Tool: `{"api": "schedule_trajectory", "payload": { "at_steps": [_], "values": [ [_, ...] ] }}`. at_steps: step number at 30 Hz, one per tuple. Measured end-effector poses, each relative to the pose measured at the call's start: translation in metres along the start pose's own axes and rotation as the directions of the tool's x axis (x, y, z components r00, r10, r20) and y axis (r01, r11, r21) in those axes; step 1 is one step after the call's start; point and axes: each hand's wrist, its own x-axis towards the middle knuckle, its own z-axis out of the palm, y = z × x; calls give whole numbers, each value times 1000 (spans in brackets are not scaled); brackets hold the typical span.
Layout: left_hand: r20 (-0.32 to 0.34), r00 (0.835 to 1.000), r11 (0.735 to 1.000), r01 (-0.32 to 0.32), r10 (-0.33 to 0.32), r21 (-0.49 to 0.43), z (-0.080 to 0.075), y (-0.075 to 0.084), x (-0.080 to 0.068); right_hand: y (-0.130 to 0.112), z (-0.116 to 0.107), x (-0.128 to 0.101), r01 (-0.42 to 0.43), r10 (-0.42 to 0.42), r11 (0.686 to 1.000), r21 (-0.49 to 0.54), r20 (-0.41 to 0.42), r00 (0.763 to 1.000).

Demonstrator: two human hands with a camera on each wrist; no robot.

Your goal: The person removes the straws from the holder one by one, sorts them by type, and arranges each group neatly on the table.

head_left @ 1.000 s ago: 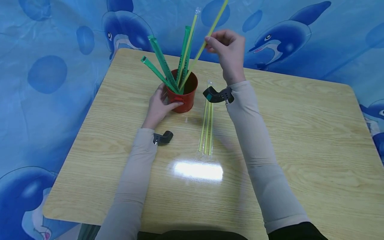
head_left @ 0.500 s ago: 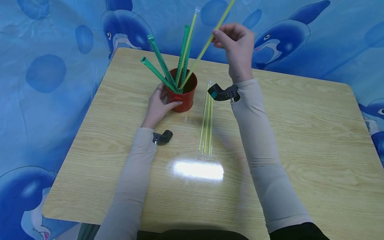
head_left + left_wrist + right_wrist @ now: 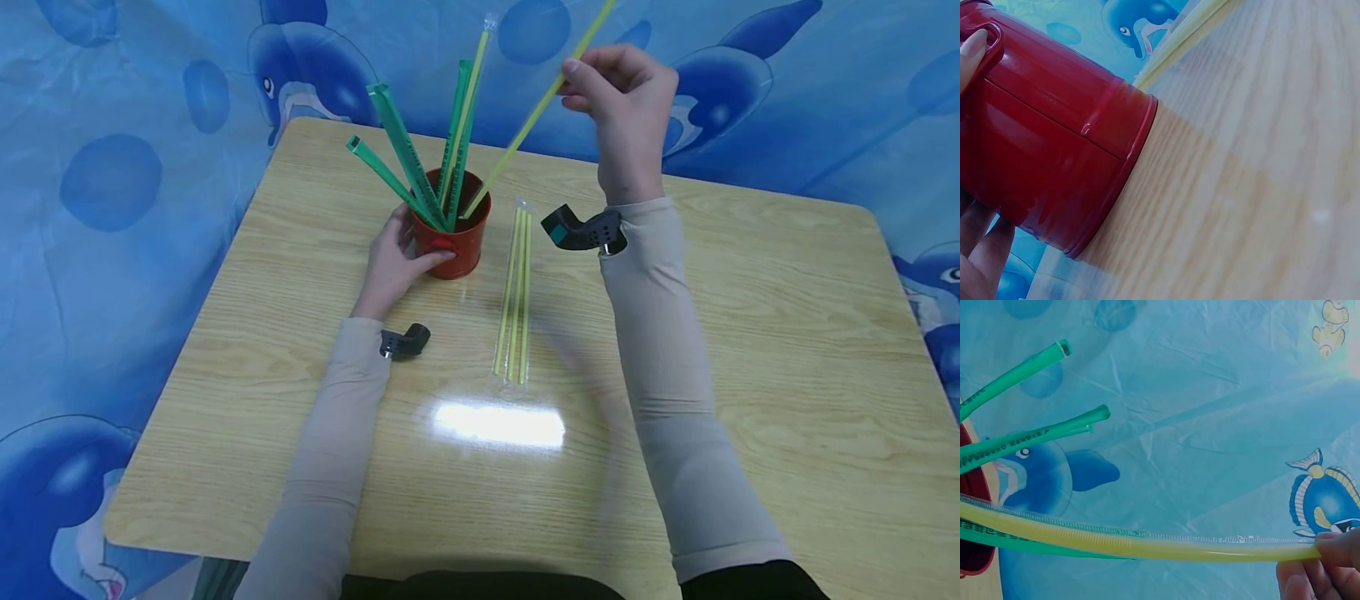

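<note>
A small red bucket (image 3: 450, 255) stands on the table, and my left hand (image 3: 393, 262) grips it from the left side. The left wrist view shows the thumb at the bucket's handle loop (image 3: 996, 47) and fingers (image 3: 994, 250) under its far side. Several green-wrapped straws (image 3: 408, 154) and one yellow straw (image 3: 468, 112) in a clear wrapper lean in the bucket. Between thumb and fingertips my right hand (image 3: 626, 108) pinches another yellow straw (image 3: 536, 112), slanted, its lower end at the bucket's mouth. It too has a clear wrapper, as the right wrist view shows.
Three wrapped yellow straws (image 3: 513, 296) lie side by side on the wooden table (image 3: 787, 350), right of the bucket. Behind the table hangs a blue sheet (image 3: 187, 167) printed with dolphins. A bright reflection marks the table's front middle.
My right hand has moved right and slightly up with the yellow straw, whose lower end has drawn toward the bucket's right rim. The left hand and bucket have stayed in place.
</note>
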Motion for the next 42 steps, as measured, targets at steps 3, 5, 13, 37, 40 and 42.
{"api": "schedule_trajectory", "payload": {
  "at_steps": [3,5,13,37,40,42],
  "values": [
    [-1,1000,1000,2,-2,4,-1,-1,0,-4,-3,-1,0,0,1000,25,-9,1000],
    [-3,1000,1000,3,-3,7,-1,-1,0,-8,-6,-2,1,0,999,37,-19,1000],
    [2,1000,1000,9,-9,11,-2,-2,-1,-19,-16,-10,-12,17,996,92,-54,998],
    [-7,1000,1000,-29,29,1,-1,-1,-3,-11,-47,-30,-99,109,987,129,-70,992],
    [-7,999,999,-34,34,-1,-1,-2,-3,-8,-50,-33,-120,129,985,122,-65,990],
    [-7,999,999,-33,33,1,-1,-2,-4,-6,-52,-35,-135,143,983,123,-61,988]
  ]
}}
